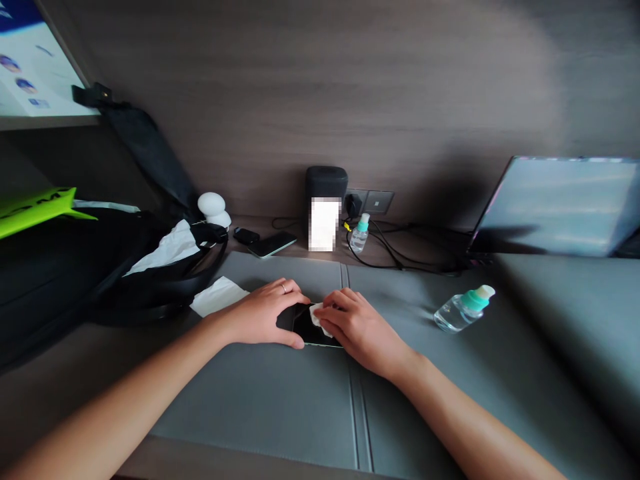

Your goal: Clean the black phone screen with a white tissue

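Note:
A dark-screened smartphone (304,328) lies flat on the grey desk mat (260,393), between my hands. My left hand (265,312), with a ring on one finger, grips the phone's left end, thumb on the near edge and fingers at the far edge. A crumpled white tissue (320,320) is pinched under the fingers of my right hand (357,327) and pressed on the screen. The phone's right end is hidden beneath that hand. Just behind my left wrist lies another white tissue (217,295).
A clear spray bottle (456,313) with a teal collar lies tilted at right. Along the wall are a second phone (273,244), a black speaker-like box (327,181), a smaller bottle (359,235) and cables (395,257). A black bag (50,280) fills the left; a screen (560,207) stands right.

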Tool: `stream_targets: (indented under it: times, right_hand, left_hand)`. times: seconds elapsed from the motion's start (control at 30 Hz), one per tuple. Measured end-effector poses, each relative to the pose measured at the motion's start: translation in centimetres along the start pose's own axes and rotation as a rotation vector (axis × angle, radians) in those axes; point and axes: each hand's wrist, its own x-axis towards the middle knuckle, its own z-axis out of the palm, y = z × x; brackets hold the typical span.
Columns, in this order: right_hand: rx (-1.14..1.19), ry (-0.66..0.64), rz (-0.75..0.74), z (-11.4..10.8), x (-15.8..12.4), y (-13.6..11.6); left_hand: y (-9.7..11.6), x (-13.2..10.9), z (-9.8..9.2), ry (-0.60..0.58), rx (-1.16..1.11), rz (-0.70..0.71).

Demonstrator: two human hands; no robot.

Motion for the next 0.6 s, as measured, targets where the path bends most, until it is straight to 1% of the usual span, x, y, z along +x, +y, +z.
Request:
stream_targets:
  times: [0.27,0.4,0.6]
  right_hand:
    - [0.010,-0.011,-0.066,0.65,0.34,-0.42]
    - [0.028,-0.026,-0.079,0.26,0.23,-0.31]
    - [0.052,-0.035,-0.058,-0.28,0.07,-0.04]
  left_hand:
    - [-0.17,0.09,0.15,0.002,0.009,0.008]
    - [-0.16,0.05,0.11,0.006,0.003,0.012]
    - [-0.08,0.07,0.08,0.002,0.002,0.001]
